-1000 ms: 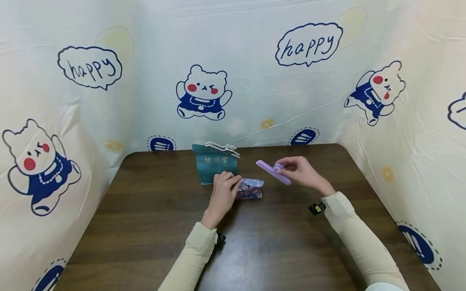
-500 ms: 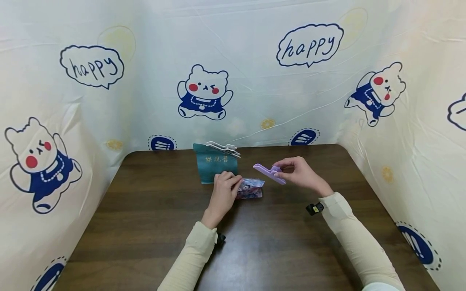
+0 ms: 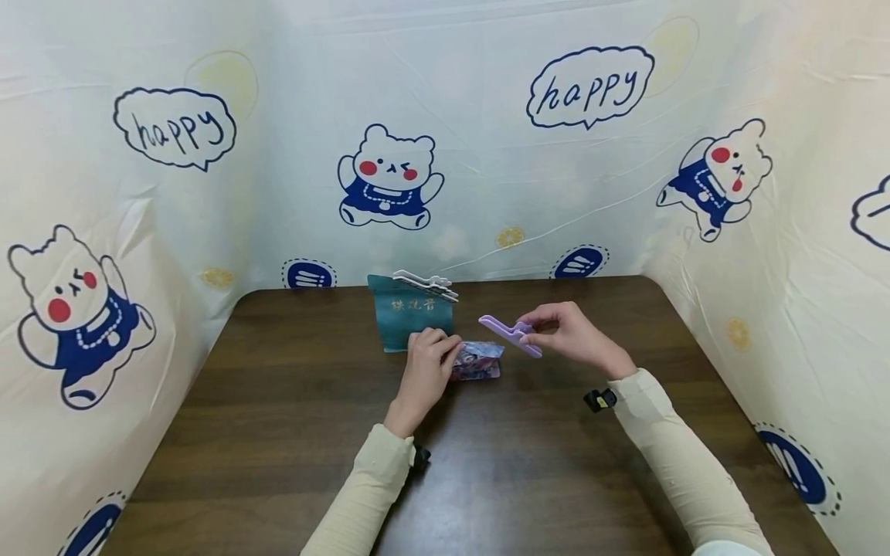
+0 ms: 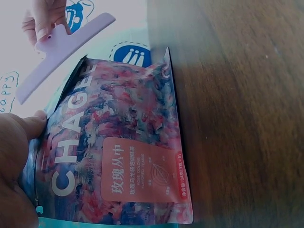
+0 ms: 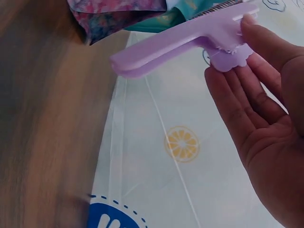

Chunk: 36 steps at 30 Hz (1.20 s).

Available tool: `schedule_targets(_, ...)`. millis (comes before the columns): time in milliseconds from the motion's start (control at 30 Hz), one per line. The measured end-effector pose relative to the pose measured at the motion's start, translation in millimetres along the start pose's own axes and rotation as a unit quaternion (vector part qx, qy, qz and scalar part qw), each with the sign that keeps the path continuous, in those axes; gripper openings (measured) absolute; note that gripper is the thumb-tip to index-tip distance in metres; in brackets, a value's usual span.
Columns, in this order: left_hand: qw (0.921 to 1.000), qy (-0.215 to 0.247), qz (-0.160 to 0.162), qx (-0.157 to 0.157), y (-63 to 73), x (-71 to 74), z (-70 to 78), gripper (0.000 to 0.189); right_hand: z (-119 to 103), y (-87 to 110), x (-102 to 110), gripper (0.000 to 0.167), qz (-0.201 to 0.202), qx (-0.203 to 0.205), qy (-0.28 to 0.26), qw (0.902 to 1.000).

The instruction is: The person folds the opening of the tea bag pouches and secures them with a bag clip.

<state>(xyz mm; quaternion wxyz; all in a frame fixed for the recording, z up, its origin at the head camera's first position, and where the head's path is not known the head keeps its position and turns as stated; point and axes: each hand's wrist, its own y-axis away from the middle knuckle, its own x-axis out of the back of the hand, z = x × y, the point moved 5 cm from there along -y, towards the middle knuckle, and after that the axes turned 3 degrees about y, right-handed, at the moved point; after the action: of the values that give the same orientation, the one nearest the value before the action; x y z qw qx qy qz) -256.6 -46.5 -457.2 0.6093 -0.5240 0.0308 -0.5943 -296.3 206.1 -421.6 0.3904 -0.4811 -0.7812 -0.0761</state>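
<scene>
A floral pink-and-blue tea pouch [image 3: 480, 363] stands on the wooden table, its printed front showing in the left wrist view [image 4: 114, 137]. My left hand [image 3: 427, 372] pinches the pouch's top edge, thumb on the near side. Above and to the right of the pouch, my right hand [image 3: 573, 340] holds a purple bag clip [image 3: 512, 333] by its handles, between thumb and fingers. In the right wrist view the clip's long bars [image 5: 156, 52] look nearly together, apart from the pouch. My left hand hides the pouch's left part in the head view.
A teal pouch [image 3: 410, 318] stands just behind the left hand, with a white bag clip [image 3: 426, 283] across its top. The brown table [image 3: 278, 432] ends at a printed cloth wall [image 3: 480, 185] at the back and sides.
My right hand has brought the purple clip a little leftward, closer to the floral pouch. The left hand and both pouches have stayed in place.
</scene>
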Motion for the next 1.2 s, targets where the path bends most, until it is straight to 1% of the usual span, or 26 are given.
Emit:
schedule_targets(133, 1.0, -0.002, -0.007, 0.007, 0.0, -0.4, -0.3, 0.011, -2, 0.5, -4, 0.027, -0.011, 0.012, 0.014, 0.9998)
schedule_targets(233, 0.9999, -0.003, -0.008, 0.011, 0.3, -0.1, -0.3, 0.011, -1, 0.8, -6, 0.029, -0.007, 0.015, 0.018, 0.9997)
schedule_targets(367, 0.9999, -0.003, -0.006, 0.008, 0.1, 0.6, 0.0, 0.011, 0, 2.0, -9, 0.03, -0.002, 0.016, 0.014, 0.9998)
schedule_targets(567, 1.0, -0.001, -0.003, 0.006, -1.4, 0.8, 0.9, 0.011, 1, 5.6, -13, 0.031, -0.009, 0.023, 0.016, 0.9996)
schedule_targets(800, 0.9999, -0.004, -0.007, 0.01, -1.2, 0.0, 1.1, 0.011, 4, 9.0, -12, 0.032, -0.007, 0.034, 0.032, 0.9989)
schedule_targets(1067, 0.9999, 0.0, -0.008, 0.012, -1.6, 0.7, 1.1, 0.011, 8, 12.0, -10, 0.028, -0.011, 0.045, 0.043, 0.998)
schedule_targets(1200, 0.9999, 0.0, -0.01, 0.012, -2.2, 0.7, 1.6, 0.011, 11, 12.3, -9, 0.027, -0.014, 0.044, 0.045, 0.998)
